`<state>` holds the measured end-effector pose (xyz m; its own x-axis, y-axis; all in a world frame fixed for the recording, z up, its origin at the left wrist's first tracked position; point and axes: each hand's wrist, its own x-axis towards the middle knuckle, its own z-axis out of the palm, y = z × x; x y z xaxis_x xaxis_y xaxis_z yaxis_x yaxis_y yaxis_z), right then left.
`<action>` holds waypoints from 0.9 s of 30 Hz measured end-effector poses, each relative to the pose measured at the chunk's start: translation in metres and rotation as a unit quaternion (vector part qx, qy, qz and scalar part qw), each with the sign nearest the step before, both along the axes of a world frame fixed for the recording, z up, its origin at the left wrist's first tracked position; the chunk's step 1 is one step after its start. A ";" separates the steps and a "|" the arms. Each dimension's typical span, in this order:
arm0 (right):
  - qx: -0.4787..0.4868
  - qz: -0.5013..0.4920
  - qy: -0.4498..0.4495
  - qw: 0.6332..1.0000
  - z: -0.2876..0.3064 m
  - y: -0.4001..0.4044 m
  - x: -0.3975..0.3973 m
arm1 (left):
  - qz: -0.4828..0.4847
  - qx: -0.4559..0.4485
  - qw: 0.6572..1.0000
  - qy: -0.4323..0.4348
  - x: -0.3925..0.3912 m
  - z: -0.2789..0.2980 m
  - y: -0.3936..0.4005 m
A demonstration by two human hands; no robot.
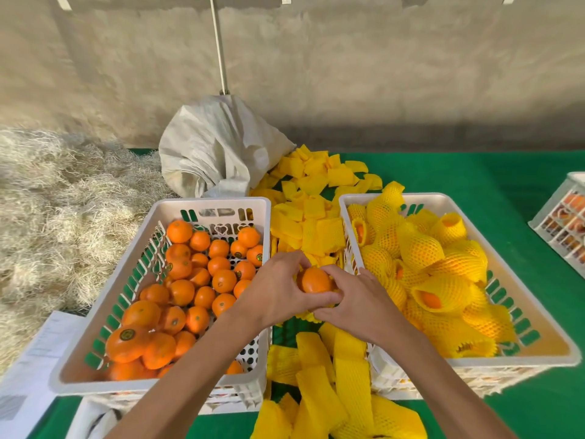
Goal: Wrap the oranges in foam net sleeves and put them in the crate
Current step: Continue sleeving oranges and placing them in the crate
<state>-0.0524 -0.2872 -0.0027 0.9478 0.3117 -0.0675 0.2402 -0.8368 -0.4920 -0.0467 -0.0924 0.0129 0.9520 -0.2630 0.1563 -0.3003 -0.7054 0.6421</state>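
Between the two white crates, above the green surface [474, 185], both forearms reach forward and meet. The left hand [275, 289] and right hand [357, 305] curl their fingers around one orange [315, 280], with a yellow sleeve [308, 316] peeking below them. The left crate [209, 205] holds bare oranges; the right crate [443, 199] holds wrapped ones.

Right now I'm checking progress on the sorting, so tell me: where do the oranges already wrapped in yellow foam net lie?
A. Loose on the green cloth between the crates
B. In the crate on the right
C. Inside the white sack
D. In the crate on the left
B: the right crate holds the netted oranges, while the left crate holds only bare oranges, and only empty sleeves lie between them.
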 end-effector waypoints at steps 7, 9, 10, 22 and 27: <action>0.105 0.021 0.012 0.994 -0.005 0.000 -0.002 | 0.011 -0.311 0.950 0.013 -0.007 -0.001 0.004; 0.087 0.026 0.013 0.996 -0.006 0.002 -0.003 | 0.039 -0.353 0.935 0.011 -0.008 0.001 0.002; 0.077 0.025 0.000 0.997 -0.005 0.003 -0.004 | 0.050 -0.385 0.921 0.009 -0.008 0.002 0.000; 0.276 0.018 0.135 0.952 -0.029 0.017 -0.002 | -0.040 -0.382 0.923 0.007 -0.016 -0.019 0.000; 0.371 -0.001 0.131 0.920 -0.034 0.026 -0.012 | -0.089 -0.344 0.934 0.014 -0.016 -0.018 0.012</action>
<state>-0.0639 -0.2611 -0.0369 0.9302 0.3616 -0.0628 0.0312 -0.2485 -0.9681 -0.0628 -0.0802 -0.0046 0.9090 -0.2648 0.3219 -0.3492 -0.0622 0.9350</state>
